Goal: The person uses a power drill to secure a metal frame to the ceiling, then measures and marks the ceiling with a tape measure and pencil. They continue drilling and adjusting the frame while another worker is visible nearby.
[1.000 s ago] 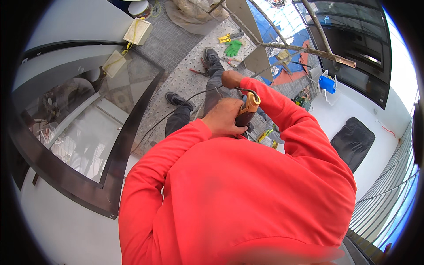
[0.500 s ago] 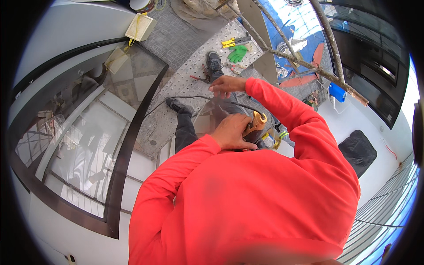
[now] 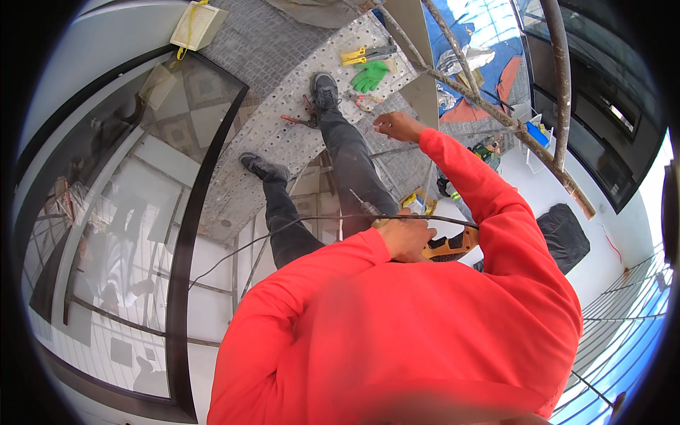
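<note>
My left hand [image 3: 402, 237] is closed round a yellow and black corded drill [image 3: 457, 244], held low against my body, its bit pointing up and left. The black cord [image 3: 287, 225] runs across my legs. My right hand [image 3: 393, 126] is lifted away from the drill, fingers loosely curled apart, holding nothing visible. On the perforated metal platform [image 3: 262, 134] under my feet lie yellow-handled tools [image 3: 360, 55], a green glove [image 3: 368, 78] and red-handled pliers [image 3: 297, 119].
A dark-framed glass panel [image 3: 198, 170] stands at the left, a pale box [image 3: 190, 25] behind it. Scaffold pipes [image 3: 559, 85] cross the upper right, near a blue tarp [image 3: 453, 28]. A black bag [image 3: 563, 234] lies right, near a blue container [image 3: 538, 131]. Railing bars [image 3: 623, 315] curve at lower right.
My right hand has left the drill and moved up and right. The drill and left hand have dropped lower in view, with the drill turned so its bit shows.
</note>
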Tool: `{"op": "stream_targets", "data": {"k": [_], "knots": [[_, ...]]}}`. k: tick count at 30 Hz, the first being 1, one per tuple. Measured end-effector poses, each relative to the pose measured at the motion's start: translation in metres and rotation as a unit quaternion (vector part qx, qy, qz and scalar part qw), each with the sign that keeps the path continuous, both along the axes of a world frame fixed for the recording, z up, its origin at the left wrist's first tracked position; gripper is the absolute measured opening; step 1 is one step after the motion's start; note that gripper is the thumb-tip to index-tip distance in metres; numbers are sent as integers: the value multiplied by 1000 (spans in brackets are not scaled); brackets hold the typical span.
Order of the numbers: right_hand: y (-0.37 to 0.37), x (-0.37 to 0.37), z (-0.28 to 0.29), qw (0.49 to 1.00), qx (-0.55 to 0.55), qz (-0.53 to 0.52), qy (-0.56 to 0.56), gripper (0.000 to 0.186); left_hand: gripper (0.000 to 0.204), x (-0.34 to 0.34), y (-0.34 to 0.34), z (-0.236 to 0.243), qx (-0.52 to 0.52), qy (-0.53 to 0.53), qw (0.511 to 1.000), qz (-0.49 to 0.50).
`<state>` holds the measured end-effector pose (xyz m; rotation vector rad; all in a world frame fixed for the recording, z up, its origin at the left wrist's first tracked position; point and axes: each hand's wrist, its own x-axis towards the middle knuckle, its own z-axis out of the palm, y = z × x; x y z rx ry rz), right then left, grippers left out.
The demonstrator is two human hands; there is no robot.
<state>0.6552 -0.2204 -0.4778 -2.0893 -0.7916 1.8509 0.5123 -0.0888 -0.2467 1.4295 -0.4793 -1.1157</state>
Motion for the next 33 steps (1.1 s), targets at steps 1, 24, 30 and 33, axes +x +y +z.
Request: {"op": "stream_targets", "data": {"k": [1,24,30,33], "knots": [[-2,6,-15,1000,-16,1,5,36,53,-1,1,-9,-32,-16,998,52],[34,47,-406,920,-94,-376,51,59,50,-6,-8,-152,-1,-34,889,456],[36,54,-437,878,-198,-430,-67,79,71,-83,18,-203,203,178,772,576],[28,52,-449,849,-179,-498,-17,80,56,-125,16,-215,246,235,768,543]]}}
